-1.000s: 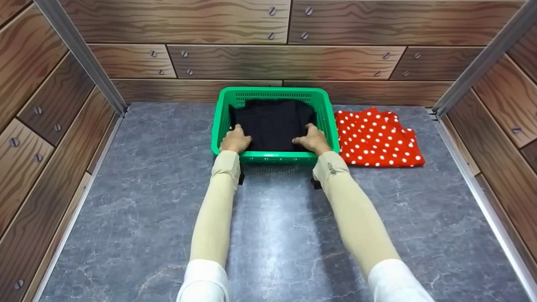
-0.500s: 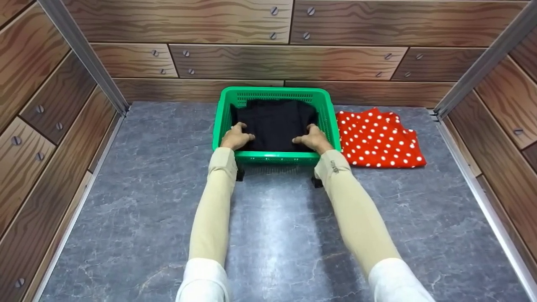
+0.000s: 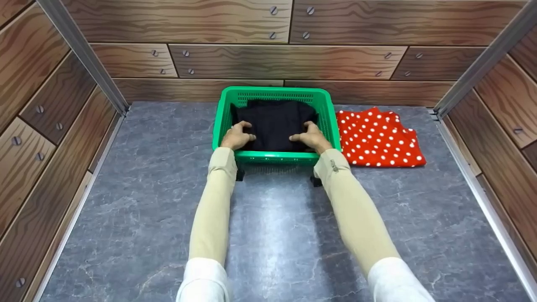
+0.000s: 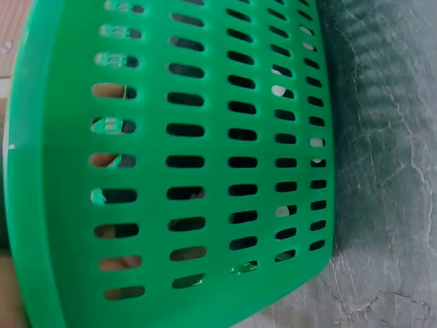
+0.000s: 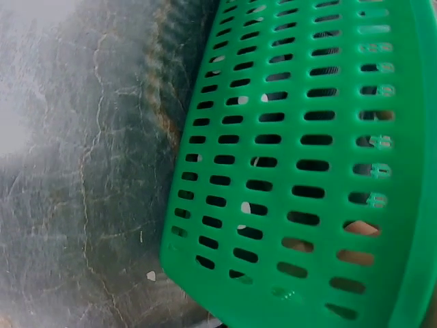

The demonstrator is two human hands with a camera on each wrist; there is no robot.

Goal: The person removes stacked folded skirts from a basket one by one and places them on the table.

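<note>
A folded black cloth [image 3: 277,128] lies in a green plastic basket [image 3: 277,154] near the back wall. Both hands reach over the basket's front rim. My left hand [image 3: 236,136] touches the cloth's front left part, thumb and forefinger spread apart. At the front right my right hand [image 3: 312,137] rests on the cloth in the same way, its thumb pointing inward. The lower fingers of both hands are hidden by the cloth and rim. In the left wrist view the slotted basket wall [image 4: 212,143] covers most of the hand. The right wrist view likewise shows mainly the basket wall [image 5: 283,154].
A red cloth with white dots [image 3: 379,138] lies folded on the floor, against the basket's right side. White patches show through the basket's slots. Wood-patterned walls [image 3: 277,63] enclose the grey marbled floor [image 3: 147,201] at the back and both sides.
The right hand has shifted slightly inward over the black cloth, and the left forefinger has turned inward a little. The basket and red dotted cloth stay in place.
</note>
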